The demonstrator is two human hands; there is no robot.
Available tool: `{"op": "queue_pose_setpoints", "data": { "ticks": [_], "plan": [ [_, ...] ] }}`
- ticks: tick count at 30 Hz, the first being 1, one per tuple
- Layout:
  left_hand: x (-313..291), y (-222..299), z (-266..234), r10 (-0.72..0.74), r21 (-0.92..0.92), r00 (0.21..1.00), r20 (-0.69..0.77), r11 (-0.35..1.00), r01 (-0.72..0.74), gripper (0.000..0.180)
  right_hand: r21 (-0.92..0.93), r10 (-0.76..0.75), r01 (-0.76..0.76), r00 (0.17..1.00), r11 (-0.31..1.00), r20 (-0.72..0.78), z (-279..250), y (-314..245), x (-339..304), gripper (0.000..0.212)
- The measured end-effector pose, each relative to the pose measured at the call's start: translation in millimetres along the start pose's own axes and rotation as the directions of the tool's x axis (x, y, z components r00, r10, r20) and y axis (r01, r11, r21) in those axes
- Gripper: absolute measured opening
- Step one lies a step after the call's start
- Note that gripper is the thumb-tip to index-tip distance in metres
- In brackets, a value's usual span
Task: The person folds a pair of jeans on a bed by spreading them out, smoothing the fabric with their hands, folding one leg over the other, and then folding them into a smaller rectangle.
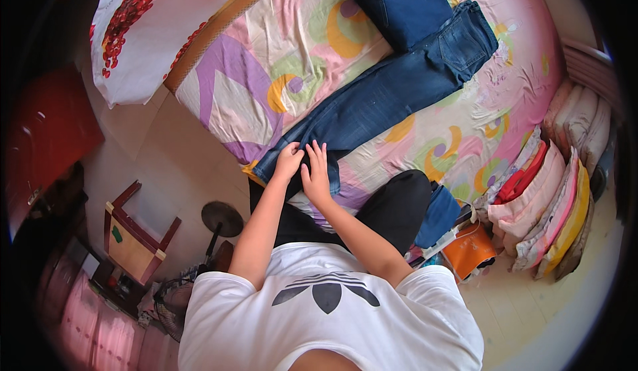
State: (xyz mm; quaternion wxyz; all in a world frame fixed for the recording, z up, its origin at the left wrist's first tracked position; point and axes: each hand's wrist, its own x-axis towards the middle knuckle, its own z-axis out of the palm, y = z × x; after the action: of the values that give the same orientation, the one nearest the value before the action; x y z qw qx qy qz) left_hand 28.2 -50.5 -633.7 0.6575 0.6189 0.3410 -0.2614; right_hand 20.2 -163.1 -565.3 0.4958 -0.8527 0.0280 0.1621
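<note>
A pair of dark blue jeans [379,98] lies lengthwise across the patterned bedsheet, its waist at the far right and its leg ends near me. My left hand [288,161] is at the lower part of a leg, its fingers curled in against the denim. Just to its right, my right hand [317,173] rests on the same leg with fingers stretched out. The two hands are close together. Beyond the waist of these jeans sits a folded dark blue denim garment [402,8], touching them.
The bed [266,45] carries a colourful swirl-patterned sheet. To the right stand stacked folded bedding [531,205] and an orange item [468,248]. A white cover with red print [159,32] hangs at far left. On the floor at left are a wooden stool [136,238] and a fan [174,304].
</note>
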Motion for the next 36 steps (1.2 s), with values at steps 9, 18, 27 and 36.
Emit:
{"op": "queue_pose_setpoints", "data": {
  "ticks": [9,18,27,36],
  "plan": [
    [-0.1,36.2,-37.5,0.000,0.129,0.998,0.069,0.992,-0.009,0.033,0.745,0.726,-0.595,0.649,0.300,0.227,-15.0,61.6,-17.0,0.030],
    [-10.4,71.3,-72.1,0.132,0.655,0.955,0.265,0.703,-0.278,0.048,0.845,0.633,-0.524,0.691,0.105,0.349,11.8,64.5,-32.6,0.041],
    [-31.6,19.8,-92.0,0.289,0.869,0.956,-0.057,0.485,-0.095,0.033,0.357,0.655,-0.881,0.470,0.309,0.592,21.3,94.2,-65.0,0.025],
    [-46.0,8.7,-79.8,0.424,0.868,0.896,-0.136,0.486,-0.098,0.025,-0.396,-0.058,0.130,0.980,0.909,0.189,-81.6,5.1,107.9,0.010]
  ]
}}
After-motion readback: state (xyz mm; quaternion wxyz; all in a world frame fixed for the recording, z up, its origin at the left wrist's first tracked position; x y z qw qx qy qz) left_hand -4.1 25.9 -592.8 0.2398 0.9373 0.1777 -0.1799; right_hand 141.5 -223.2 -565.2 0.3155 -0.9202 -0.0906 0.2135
